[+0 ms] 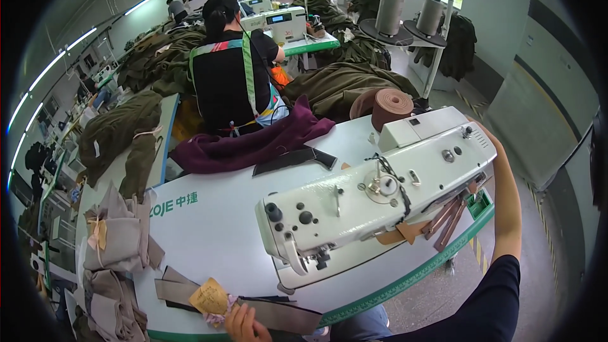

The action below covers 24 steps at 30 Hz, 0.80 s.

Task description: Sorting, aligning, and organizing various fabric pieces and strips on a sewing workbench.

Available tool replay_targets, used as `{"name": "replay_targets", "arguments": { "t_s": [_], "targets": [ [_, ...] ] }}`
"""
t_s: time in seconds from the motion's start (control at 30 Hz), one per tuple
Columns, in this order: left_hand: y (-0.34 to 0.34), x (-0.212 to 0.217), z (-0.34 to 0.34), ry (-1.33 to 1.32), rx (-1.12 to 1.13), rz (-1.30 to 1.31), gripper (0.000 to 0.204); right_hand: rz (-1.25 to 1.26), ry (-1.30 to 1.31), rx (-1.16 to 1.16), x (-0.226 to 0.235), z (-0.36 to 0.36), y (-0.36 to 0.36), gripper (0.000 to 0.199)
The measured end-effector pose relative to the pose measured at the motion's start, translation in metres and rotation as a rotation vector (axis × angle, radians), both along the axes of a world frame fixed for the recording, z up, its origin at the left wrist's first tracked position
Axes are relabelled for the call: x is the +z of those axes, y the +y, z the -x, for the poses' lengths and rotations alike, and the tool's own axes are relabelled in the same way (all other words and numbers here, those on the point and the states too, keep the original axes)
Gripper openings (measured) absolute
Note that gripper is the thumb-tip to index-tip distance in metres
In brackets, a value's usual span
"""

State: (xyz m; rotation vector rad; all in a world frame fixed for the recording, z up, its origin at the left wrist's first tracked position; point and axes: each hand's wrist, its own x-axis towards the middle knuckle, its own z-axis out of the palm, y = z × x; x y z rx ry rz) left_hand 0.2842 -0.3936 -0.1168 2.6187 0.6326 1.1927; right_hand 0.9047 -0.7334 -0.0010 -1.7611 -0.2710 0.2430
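**Left grip at a strip, right grip behind the machine**

Our left hand (249, 324) curls its fingers at the long grey-brown fabric strip (288, 318) along the near edge of the white, green-rimmed table (218, 234); we cannot make out whether they are clamped on it. Our right hand (479, 128) reaches round the right end of the glossy white sewing machine (354, 206), mostly hidden, so its grip is unclear too.

The strip lies below the machine's needle end, apart from it, so we judge it is not being fed now. A yellow paper tag (211, 296) and a pink twisted fabric tie (217, 320) sit beside our fingers; the strips there look still grouped, and any stitching is too small to read.

At the left are folded grey-brown fabric bundles (122, 235). A maroon fabric piece (247, 142) and a black fabric scrap (294, 159) lie beyond the machine, near a coiled brown tape roll (392, 106). Narrow brown strips (446, 223) crowd its near side by a green tray (480, 205). The machine's body stands between our hands.
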Motion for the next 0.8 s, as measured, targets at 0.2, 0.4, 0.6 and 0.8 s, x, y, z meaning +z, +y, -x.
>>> {"name": "replay_targets", "arguments": {
  "t_s": [0.2,0.4,0.6,0.8],
  "targets": [
    [0.030,-0.009,0.013,0.090,0.064,-0.072,0.040,-0.045,0.020,-0.061,-0.015,-0.011,0.011,0.027],
    [0.048,-0.023,0.025,0.056,-0.062,-0.129,0.047,-0.105,0.058,-0.085,-0.031,-0.024,0.013,0.027],
    [0.051,-0.036,0.032,0.041,-0.070,-0.165,0.053,-0.189,0.090,-0.103,-0.041,-0.027,-0.004,0.027],
    [0.055,-0.062,0.059,0.128,-0.142,-0.232,0.048,-0.255,0.091,-0.140,-0.024,-0.028,-0.051,0.028]
  ]
}}
